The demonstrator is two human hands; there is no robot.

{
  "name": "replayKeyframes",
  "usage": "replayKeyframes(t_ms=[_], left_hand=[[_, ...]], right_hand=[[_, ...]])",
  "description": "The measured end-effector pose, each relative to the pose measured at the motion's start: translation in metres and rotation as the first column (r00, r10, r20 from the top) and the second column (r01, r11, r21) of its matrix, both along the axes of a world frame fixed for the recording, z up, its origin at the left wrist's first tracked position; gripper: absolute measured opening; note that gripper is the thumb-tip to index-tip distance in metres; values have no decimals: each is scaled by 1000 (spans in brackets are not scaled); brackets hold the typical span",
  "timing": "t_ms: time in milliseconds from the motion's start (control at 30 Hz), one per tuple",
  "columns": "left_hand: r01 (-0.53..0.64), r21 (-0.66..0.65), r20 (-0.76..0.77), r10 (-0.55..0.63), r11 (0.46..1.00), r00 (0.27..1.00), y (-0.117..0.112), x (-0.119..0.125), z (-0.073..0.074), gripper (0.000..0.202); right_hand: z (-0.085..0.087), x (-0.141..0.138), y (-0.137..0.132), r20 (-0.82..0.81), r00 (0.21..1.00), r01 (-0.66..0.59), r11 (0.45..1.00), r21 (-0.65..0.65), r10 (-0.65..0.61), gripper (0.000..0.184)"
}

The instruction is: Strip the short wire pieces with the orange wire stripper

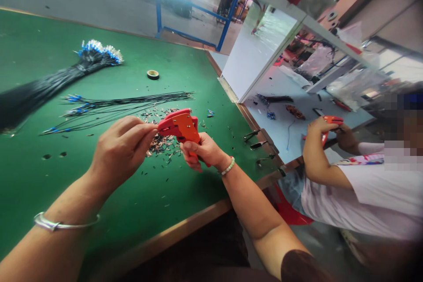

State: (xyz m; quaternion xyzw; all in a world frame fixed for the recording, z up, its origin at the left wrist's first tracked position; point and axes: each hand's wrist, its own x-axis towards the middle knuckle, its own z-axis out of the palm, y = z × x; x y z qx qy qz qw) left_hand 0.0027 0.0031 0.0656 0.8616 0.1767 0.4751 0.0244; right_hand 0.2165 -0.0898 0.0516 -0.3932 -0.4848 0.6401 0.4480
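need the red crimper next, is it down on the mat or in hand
In hand: the red crimping tool is gripped in the right hand, held up above the green mat.

No words, labels, brands or numbers can be read anywhere in this view; the red crimping tool (180,127) and the roll of tape (153,74) show no legible markings.

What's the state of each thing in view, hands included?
left hand: fingers pinched at the tool's mouth, anything held too small to tell
right hand: closed around the tool's handles
red crimping tool: held up off the mat
loose metal terminals: scattered in a heap on the mat
black wire bundle: gathered, terminals fanned at one end
loose black wires: spread flat, blue ends leftward
tape roll: lying flat
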Motion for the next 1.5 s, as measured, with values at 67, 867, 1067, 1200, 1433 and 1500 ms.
replayKeyframes(t_ms=[67,867,1067,1200,1433,1500], left_hand=[[8,-10,-5,-9,1000,1000,1,0,-1,9],[-235,99,-78,243,967,967,21,-14,-19,11],[-148,69,-94,154,987,984,10,-3,-22,13],[-16,81,-175,30,997,984,-1,6,-24,14],[21,153,-232,16,988,973,-5,12,-26,7],[20,170,-232,20,985,973,-4,12,-26,7]], right_hand=[[0,-1,1,-6,1000,12,1000,4,-12,55],[7,-1,-13,921,355,-497,802,332,-162,30],[11,-3,-6,679,550,-76,781,620,-486,42],[4,-8,-1,570,558,35,703,710,-604,33],[-6,-9,2,536,580,81,698,711,-613,25],[-5,-8,3,498,621,148,714,684,-605,27]])
